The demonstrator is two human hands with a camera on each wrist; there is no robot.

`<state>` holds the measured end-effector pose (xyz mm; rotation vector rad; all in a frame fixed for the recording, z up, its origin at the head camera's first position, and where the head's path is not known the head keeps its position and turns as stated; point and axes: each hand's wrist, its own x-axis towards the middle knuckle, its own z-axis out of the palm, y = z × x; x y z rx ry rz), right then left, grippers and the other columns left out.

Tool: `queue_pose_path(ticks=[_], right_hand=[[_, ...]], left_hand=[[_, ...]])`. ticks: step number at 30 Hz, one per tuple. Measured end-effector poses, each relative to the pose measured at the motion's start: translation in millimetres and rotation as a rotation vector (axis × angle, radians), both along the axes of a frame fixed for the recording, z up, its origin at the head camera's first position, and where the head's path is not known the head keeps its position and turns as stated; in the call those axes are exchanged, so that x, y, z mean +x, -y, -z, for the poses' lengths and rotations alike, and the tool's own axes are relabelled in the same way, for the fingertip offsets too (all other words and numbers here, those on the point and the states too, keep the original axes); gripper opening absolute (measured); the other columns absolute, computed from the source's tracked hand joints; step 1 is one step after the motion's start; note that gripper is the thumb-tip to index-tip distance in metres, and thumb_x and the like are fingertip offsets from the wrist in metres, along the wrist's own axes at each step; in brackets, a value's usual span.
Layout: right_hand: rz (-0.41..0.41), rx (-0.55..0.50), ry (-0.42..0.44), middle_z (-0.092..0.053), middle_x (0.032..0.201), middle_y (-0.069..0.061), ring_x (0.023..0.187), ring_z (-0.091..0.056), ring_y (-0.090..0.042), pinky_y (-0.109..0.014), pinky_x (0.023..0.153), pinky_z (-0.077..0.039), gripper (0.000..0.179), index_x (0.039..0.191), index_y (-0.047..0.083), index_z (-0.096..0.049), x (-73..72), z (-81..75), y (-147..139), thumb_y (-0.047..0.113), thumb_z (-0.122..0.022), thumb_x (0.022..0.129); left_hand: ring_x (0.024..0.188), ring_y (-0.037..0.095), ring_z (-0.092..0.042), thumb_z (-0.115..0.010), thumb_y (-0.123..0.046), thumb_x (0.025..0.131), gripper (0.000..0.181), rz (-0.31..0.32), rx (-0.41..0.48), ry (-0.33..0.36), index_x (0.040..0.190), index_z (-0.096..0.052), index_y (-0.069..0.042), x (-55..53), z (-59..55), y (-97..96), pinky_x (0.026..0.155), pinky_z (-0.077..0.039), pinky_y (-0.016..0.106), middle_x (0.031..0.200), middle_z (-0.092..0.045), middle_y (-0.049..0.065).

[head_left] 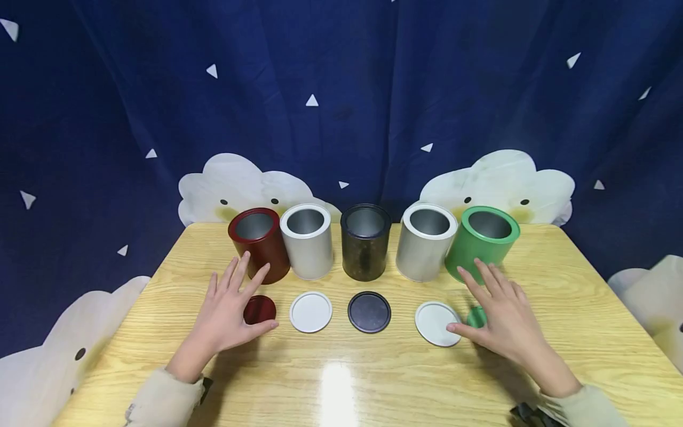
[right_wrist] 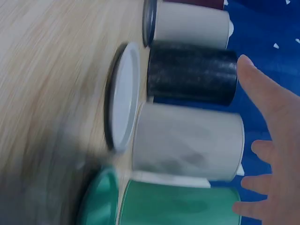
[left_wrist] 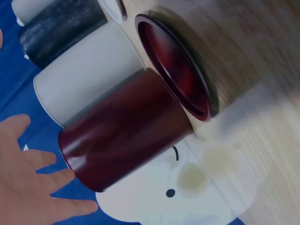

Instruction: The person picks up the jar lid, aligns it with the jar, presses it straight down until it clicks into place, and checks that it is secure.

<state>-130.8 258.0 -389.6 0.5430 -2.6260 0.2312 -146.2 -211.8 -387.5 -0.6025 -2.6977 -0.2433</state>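
Observation:
My left hand [head_left: 229,311] hovers with spread fingers over the dark red lid [left_wrist: 176,65], in front of the dark red can [left_wrist: 126,133]. On the other side, my right hand [head_left: 501,317] is also spread, partly covering the green lid [head_left: 476,317] before the green can [head_left: 482,249]. Its thumb overlaps the edge of the right white lid [head_left: 434,323] in the head view. Neither hand holds anything. All the cans stand upright in a row with open tops, each with a round lid of matching colour lying in front.
Between the hands stand a left white can [head_left: 308,249], a black can [head_left: 365,249] and a right white can [head_left: 421,252]. The left white lid [head_left: 311,312] and black lid [head_left: 369,312] lie flat on the wooden table [head_left: 288,385]. A dark blue curtain [head_left: 341,89] hangs behind.

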Motion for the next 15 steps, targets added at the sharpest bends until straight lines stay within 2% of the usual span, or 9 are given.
queue_pose_path(ticks=[7, 11, 15], right_hand=[[-0.118, -0.086, -0.017, -0.044, 0.130, -0.017, 0.113, -0.044, -0.038, -0.057, 0.080, -0.036, 0.089, 0.131, 0.010, -0.048, -3.8, -4.6, 28.8, 0.058, -0.073, 0.061], [-0.198, -0.127, 0.003, -0.050, 0.121, -0.013, 0.106, -0.050, -0.034, -0.053, 0.078, -0.039, 0.080, 0.125, 0.007, -0.054, -8.4, -4.4, 47.3, 0.055, -0.073, 0.063], [-0.266, -0.138, 0.027, -0.053, 0.114, -0.008, 0.099, -0.053, -0.028, -0.047, 0.077, -0.041, 0.076, 0.122, 0.008, -0.057, -13.0, -3.9, 65.4, 0.054, -0.073, 0.065]], left_hand=[[0.126, 0.040, -0.028, -0.074, -0.053, 0.061, 0.093, 0.078, 0.085, -0.067, 0.139, -0.038, -0.018, 1.8, -1.9, 12.3, 0.093, -0.025, 0.061, 0.141, -0.030, 0.020], [0.120, 0.040, -0.036, -0.077, -0.049, 0.060, 0.091, 0.086, 0.132, -0.065, 0.137, -0.042, -0.016, 3.2, -3.7, 19.3, 0.091, -0.031, 0.056, 0.132, -0.041, 0.020], [0.113, 0.035, -0.043, -0.080, -0.044, 0.058, 0.089, 0.086, 0.180, -0.033, 0.135, -0.045, -0.016, 5.5, -4.3, 25.9, 0.086, -0.037, 0.053, 0.123, -0.048, 0.017]])
